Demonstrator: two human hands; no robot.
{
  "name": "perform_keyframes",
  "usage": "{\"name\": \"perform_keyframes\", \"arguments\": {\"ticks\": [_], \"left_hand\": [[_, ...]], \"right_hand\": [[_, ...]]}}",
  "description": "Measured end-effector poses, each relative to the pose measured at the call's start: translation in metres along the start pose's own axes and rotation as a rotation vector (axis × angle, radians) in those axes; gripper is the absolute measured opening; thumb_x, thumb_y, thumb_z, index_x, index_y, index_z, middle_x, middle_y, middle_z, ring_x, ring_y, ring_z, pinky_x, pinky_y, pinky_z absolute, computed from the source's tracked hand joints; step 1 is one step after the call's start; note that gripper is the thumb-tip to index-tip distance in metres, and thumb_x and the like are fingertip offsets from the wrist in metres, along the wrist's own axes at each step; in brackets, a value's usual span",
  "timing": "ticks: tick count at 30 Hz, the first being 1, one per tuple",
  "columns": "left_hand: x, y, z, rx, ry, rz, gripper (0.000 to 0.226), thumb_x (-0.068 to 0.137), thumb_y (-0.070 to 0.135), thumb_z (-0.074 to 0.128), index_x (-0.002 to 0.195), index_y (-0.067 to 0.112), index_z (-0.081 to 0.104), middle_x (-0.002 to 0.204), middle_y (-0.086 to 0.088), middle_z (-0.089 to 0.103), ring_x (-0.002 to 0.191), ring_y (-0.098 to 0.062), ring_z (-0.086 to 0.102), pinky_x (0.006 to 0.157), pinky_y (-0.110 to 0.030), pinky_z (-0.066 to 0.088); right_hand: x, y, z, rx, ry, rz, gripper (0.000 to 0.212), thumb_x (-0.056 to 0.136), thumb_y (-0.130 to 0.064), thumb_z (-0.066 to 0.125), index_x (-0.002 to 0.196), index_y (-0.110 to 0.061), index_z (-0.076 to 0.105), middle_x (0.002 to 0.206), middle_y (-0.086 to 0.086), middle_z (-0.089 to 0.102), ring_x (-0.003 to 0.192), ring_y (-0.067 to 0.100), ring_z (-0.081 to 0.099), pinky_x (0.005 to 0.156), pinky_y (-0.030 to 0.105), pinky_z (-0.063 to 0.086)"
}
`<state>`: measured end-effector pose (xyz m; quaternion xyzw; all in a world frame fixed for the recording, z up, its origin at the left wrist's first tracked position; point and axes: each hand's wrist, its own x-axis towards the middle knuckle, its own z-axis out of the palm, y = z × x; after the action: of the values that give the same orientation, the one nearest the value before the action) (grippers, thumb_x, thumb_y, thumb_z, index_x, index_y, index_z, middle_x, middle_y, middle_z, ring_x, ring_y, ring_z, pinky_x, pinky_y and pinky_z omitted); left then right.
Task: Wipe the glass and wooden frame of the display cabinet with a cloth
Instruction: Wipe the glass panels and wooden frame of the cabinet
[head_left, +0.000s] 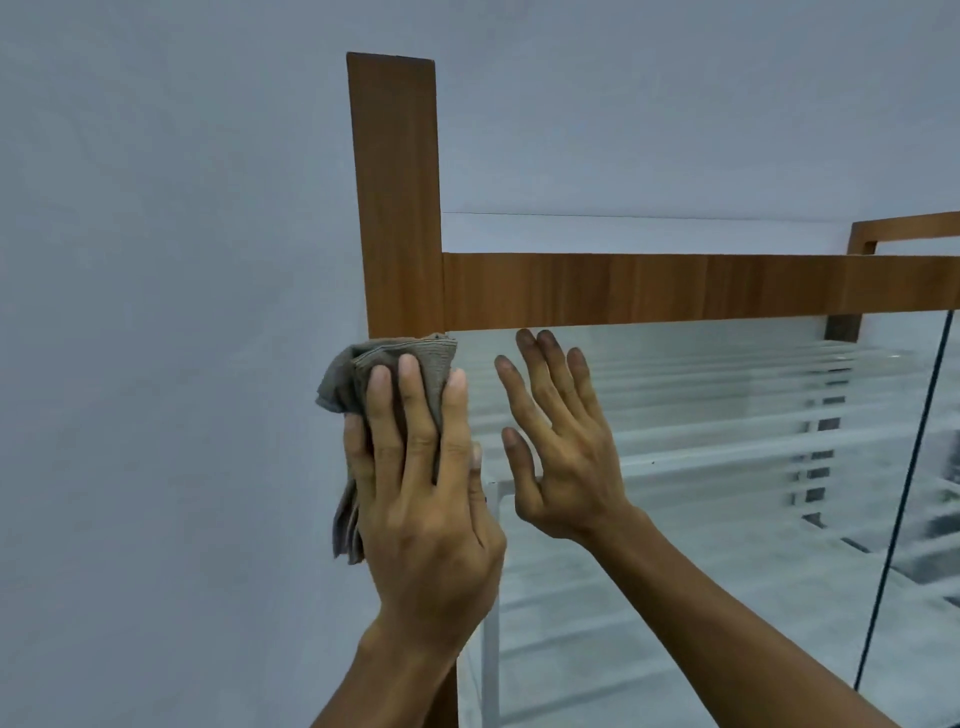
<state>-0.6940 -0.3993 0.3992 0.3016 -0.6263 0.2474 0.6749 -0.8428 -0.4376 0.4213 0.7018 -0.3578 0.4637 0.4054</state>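
Two hands: left hand (422, 499) flat, pressing cloth (418, 357) on frame (397, 208); right hand (569, 470) fingers (527, 395) splayed against glass (727, 493).

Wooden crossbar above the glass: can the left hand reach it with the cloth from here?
Probably yes: the left hand presses the cloth on the post just below the crossbar, with nothing between.

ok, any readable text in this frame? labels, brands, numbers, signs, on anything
No readable text anywhere in this frame.
The wooden frame shows plain grain, with no label or brand.
The glass shows only pale horizontal bands, with no sticker or marking.
The cloth has no tag or print showing.
The wall is blank.
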Motion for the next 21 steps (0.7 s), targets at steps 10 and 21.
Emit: {"name": "perform_keyframes", "arguments": {"ticks": [10, 21], "left_hand": [[0.001, -0.012, 0.000, 0.139, -0.030, 0.013, 0.053, 0.104, 0.010, 0.053, 0.155, 0.005, 0.038, 0.165, -0.022, 0.020, 0.160, -0.032, 0.005, 0.118, -0.067, 0.034], [0.007, 0.034, 0.067, 0.255, -0.147, 0.007, 0.058, 0.109, 0.030, 0.035, 0.162, 0.014, 0.019, 0.170, -0.013, 0.012, 0.161, -0.023, -0.003, 0.131, -0.040, -0.002]], "right_hand": [[0.000, 0.004, -0.003, 0.160, 0.035, -0.012, 0.058, 0.093, -0.014, 0.056, 0.148, 0.000, 0.046, 0.161, 0.021, 0.033, 0.156, 0.033, 0.022, 0.128, 0.050, 0.014], [-0.027, 0.063, -0.043, 0.132, -0.029, -0.066, 0.061, 0.092, -0.009, 0.055, 0.152, -0.003, 0.044, 0.164, 0.021, 0.030, 0.157, 0.036, 0.016, 0.128, 0.055, 0.013]]}}
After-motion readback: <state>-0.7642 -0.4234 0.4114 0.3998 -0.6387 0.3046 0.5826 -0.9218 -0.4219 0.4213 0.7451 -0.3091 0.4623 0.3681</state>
